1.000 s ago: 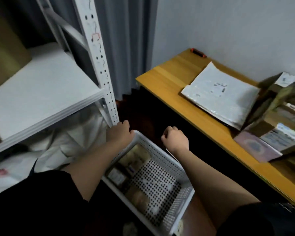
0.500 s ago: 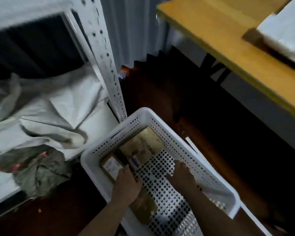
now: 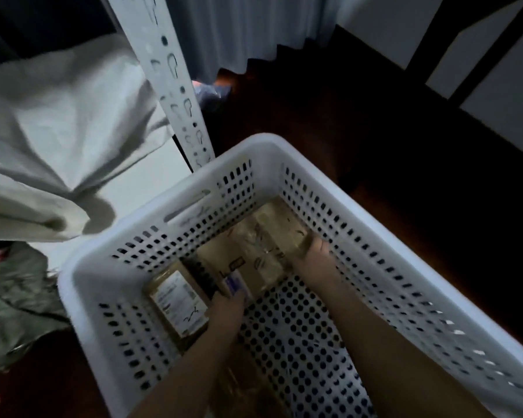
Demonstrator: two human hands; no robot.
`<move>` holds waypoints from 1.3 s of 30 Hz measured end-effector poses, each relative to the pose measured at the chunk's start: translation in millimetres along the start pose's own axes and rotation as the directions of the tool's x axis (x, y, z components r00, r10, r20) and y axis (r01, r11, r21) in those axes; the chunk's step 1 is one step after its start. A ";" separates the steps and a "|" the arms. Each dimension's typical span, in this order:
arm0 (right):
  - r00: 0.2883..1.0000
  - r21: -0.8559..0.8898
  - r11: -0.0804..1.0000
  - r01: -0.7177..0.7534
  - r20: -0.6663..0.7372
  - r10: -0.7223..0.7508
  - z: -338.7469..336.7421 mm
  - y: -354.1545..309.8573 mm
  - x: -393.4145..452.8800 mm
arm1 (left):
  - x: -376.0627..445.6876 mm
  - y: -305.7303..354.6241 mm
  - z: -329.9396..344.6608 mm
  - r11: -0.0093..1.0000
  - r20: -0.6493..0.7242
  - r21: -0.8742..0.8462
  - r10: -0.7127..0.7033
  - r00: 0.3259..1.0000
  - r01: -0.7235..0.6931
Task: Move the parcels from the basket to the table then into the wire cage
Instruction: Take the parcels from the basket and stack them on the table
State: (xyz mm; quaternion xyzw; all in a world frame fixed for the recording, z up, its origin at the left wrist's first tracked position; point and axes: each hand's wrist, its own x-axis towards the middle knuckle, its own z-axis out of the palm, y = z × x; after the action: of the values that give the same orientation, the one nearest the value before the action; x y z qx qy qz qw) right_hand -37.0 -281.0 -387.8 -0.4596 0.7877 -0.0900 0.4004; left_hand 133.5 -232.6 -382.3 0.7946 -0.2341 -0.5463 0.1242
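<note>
Fingers of the right hand point(image 3: 311, 251) tucked under the far right edge of a taped brown parcel point(image 3: 254, 251), low against the basket wall; curl around the edge likely, though blur hides the tips. Fingers of the left hand point(image 3: 227, 306) pressed at the near left corner of the same parcel, beside its blue-and-white sticker point(image 3: 236, 285); whether clamped or merely touching cannot be told. Parcel lying flat on the perforated floor of the white plastic basket point(image 3: 360, 212), centre of the frame. Just left of it, a smaller parcel with a white shipping label point(image 3: 178, 306), against the near left wall. Something brown under the left forearm at the bottom edge, possibly another parcel, too dim to confirm.

Beyond the basket: dark floor point(image 3: 375, 131), a white perforated shelf post point(image 3: 175, 86) at upper centre, crumpled pale cloth point(image 3: 58, 131) at upper left, a grey-green bundle point(image 3: 15, 297) at lower left.

Judged from this: first stage in hand, grip being set for a lift. At least two parcels left in the basket. Neither counter nor wire cage in view, so both later stages unverifiable here.
</note>
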 end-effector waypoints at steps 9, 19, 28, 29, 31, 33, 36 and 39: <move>0.956 0.077 0.978 -0.195 -0.210 0.207 25.6 16.4 -23.5 | 8.2 -13.4 6.4 0.960 -0.065 -0.263 -0.119 0.991 0.098; 0.860 0.635 0.689 -0.349 -0.074 0.504 -44.5 7.8 -180.6 | -125.1 21.2 -40.2 0.980 -0.124 -0.126 0.141 0.982 -0.156; 0.805 0.762 0.600 -0.242 -0.188 0.563 -184.9 -100.9 -370.5 | -363.9 103.0 -143.1 0.885 -0.060 0.099 0.462 0.885 -0.455; 0.800 0.765 0.601 -0.233 -0.200 0.565 -201.4 -114.1 -388.1 | -387.2 112.7 -156.1 0.873 -0.068 0.125 0.482 0.873 -0.472; 0.811 0.757 0.627 -0.185 -0.243 0.532 -232.5 -137.9 -416.2 | -428.2 130.8 -177.7 0.837 -0.047 0.169 0.535 0.844 -0.521; 0.823 0.750 0.652 -0.110 -0.299 0.483 -267.1 -163.2 -438.0 | -462.4 152.7 -193.4 0.774 0.004 0.222 0.607 0.794 -0.593; 0.833 0.794 0.608 0.012 -0.344 0.433 -319.7 -196.2 -462.9 | -510.4 190.1 -214.5 0.700 0.041 0.274 0.677 0.735 -0.660; 0.816 0.771 0.629 0.103 -0.427 0.390 -362.6 -225.7 -483.8 | -544.3 224.0 -232.2 0.589 0.056 0.320 0.770 0.635 -0.742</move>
State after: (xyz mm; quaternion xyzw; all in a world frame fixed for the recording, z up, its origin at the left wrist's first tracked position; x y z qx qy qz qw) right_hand -24.3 -104.7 232.8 -0.1309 0.7899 -0.5103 0.3140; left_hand 135.8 -162.4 246.5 0.6518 -0.6271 -0.3613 0.2267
